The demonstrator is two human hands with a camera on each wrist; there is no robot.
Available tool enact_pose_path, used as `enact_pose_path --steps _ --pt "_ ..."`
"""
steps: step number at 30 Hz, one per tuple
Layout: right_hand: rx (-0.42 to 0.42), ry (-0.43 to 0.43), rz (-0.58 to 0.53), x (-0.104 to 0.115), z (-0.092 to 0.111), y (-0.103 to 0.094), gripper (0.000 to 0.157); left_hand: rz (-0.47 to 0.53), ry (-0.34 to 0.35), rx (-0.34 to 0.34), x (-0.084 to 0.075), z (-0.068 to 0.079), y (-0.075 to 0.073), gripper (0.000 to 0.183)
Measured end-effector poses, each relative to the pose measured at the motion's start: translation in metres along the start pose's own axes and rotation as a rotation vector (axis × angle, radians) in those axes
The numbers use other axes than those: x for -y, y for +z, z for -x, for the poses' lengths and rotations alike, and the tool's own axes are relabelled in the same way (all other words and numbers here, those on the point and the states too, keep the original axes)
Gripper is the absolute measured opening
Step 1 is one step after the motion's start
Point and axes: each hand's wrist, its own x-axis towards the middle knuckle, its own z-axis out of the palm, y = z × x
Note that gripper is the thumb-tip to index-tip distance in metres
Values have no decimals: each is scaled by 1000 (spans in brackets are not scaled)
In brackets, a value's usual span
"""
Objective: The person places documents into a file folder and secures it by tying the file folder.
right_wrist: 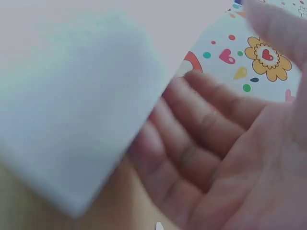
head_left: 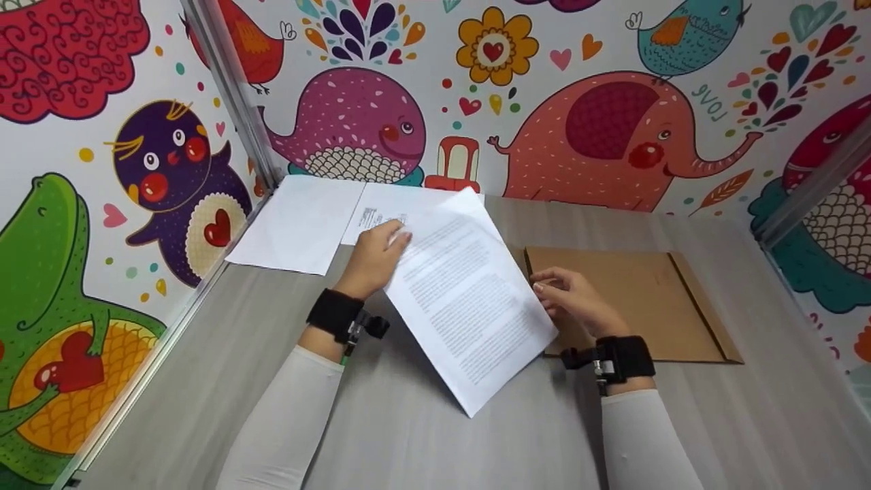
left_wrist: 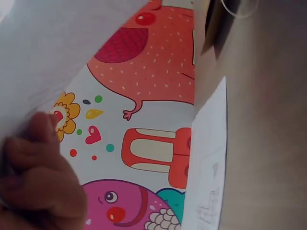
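Note:
A white printed paper (head_left: 469, 306), dense with lines of text, is held tilted above the table; whether it is one sheet or more I cannot tell. My left hand (head_left: 373, 258) grips its left edge between thumb and fingers. By the paper's right edge is my right hand (head_left: 582, 299). In the right wrist view, the fingers (right_wrist: 206, 124) of that hand are loosely bent at the edge, partly behind the paper, and the thumb stands apart without pinching. Below the right hand lies a flat brown cardboard piece (head_left: 626, 299) with a fold along its right side.
Near the back wall, a blank white sheet (head_left: 299, 224) lies flat at the left. Beside it is another sheet (head_left: 371, 216) with small print, partly covered by the held paper. A metal frame strip (head_left: 163, 347) edges the grey table (head_left: 252, 381) along the patterned left wall.

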Motion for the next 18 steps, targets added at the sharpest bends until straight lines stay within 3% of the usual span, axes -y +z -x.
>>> enact_pose_path --steps 5,9,11,15,18 --pt "-36 31 7 -3 0 -3 48 68 -90 -150 5 9 -3 20" --pt "-55 36 -93 -6 -2 -1 38 79 -178 -243 7 12 -1 23" --pt "-106 33 -151 -7 -4 1 28 97 -218 -269 7 12 -1 24" --pt "-257 -6 -225 -5 -9 6 14 97 -272 -268 3 15 -8 27" --pt "-321 -45 -235 -4 -11 11 14 61 -311 -178 1 18 -16 31"
